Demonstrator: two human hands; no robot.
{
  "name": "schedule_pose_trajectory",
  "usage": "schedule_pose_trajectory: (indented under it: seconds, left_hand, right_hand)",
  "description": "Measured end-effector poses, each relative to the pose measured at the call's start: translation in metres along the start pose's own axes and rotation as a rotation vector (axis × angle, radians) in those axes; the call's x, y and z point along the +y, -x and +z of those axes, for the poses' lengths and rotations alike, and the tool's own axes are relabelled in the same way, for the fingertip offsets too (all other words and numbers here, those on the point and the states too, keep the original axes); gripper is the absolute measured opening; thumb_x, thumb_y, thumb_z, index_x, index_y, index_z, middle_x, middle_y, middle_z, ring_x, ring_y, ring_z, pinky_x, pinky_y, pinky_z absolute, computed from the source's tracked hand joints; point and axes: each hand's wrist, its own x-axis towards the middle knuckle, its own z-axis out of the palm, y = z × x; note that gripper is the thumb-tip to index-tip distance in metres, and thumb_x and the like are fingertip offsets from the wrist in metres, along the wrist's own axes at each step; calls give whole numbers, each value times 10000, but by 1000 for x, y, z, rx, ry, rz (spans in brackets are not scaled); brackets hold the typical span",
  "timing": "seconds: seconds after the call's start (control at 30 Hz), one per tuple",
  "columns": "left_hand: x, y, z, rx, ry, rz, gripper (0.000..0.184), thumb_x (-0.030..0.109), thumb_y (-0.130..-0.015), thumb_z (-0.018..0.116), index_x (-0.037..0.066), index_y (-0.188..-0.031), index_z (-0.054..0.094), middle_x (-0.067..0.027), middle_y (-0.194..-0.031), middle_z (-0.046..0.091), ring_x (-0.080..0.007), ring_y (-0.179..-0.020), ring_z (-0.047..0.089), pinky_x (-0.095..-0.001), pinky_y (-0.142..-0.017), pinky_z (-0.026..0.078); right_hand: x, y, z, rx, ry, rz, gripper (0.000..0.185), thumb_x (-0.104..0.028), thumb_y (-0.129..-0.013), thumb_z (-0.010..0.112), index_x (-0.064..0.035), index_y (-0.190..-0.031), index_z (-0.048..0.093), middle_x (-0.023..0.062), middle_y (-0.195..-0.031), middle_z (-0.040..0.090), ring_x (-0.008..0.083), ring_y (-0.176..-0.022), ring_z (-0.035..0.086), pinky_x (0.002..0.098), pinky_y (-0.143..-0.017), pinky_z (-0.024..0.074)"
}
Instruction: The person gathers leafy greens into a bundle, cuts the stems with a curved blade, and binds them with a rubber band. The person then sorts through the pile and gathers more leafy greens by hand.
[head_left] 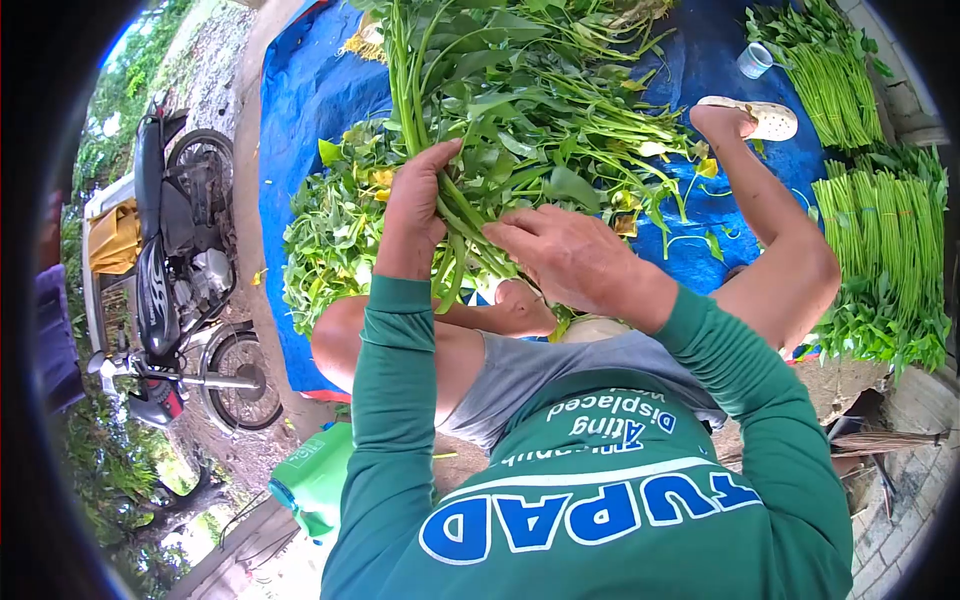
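Note:
My left hand [418, 195] is wrapped round a bunch of long-stemmed water spinach [405, 85], whose leafy tops point up and away from me. At the lower, cut-stem end, my right hand [590, 258] has its fingers bent in against the stems, thumb side hidden; what it pinches there is not clear. Below and beyond both hands spreads a heap of loose water spinach [575, 135], with some yellowed leaves among the green. The heap lies on a blue tarp [305, 90] between my bent legs.
At the right stand stacked bundles of water spinach [880, 225], with a tin can [755, 60] near them. My foot wears a pale clog [770, 120]. A motorcycle [165, 250] is parked left. A green container [320, 475] sits by my left elbow; a broom [890, 440] lies right.

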Motion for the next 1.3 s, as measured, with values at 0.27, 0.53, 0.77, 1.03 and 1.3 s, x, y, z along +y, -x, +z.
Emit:
schedule_pose_trajectory:
  seconds: [0.27, 0.53, 0.77, 1.03, 1.3]
  left_hand:
    - [-22, 7, 10, 99, -18, 7, 227, 235, -1015, 726, 55, -1153, 743, -58, -915, 763, -136, -678, 670, -311, -614, 610]
    - [-20, -15, -20, 216, -44, 71, 196, 245, -1021, 741, 55, -1073, 737, -43, -839, 709, -146, -653, 640, -324, -592, 584]
    - [-26, 3, -1, 101, -6, 18, 175, 262, -1003, 775, 95, -985, 726, -1, -775, 640, -121, -682, 622, -298, -607, 541]
    - [-17, 18, -16, 149, 65, 174, 248, 312, -1009, 773, 116, -915, 654, -9, -777, 631, -138, -700, 597, -299, -661, 504]
    - [16, 33, -53, 328, 210, 248, 190, 239, -1033, 760, 105, -1046, 626, 31, -752, 504, -82, -636, 471, -229, -578, 424]
  right_hand:
    - [-7, 31, 9, 28, 90, 170, 195, -139, -809, 753, -79, -943, 624, 95, -899, 630, 311, -888, 677, 437, -709, 584]
    - [-23, 72, 22, -135, -346, 262, 93, -107, -932, 717, -62, -953, 639, 140, -855, 631, 371, -801, 677, 459, -671, 522]
    - [28, -36, 17, 130, -247, 242, 243, -207, -1021, 707, -34, -1192, 700, 189, -1028, 721, 408, -929, 723, 425, -749, 568]
    - [96, -21, 195, -121, -1292, 639, 288, -285, -1080, 671, -38, -1223, 715, 30, -1098, 750, 165, -926, 672, 355, -858, 573]
    - [214, 51, 167, 334, -81, 766, 223, -201, -938, 647, -46, -1042, 768, 218, -1052, 740, 423, -999, 694, 505, -914, 565]
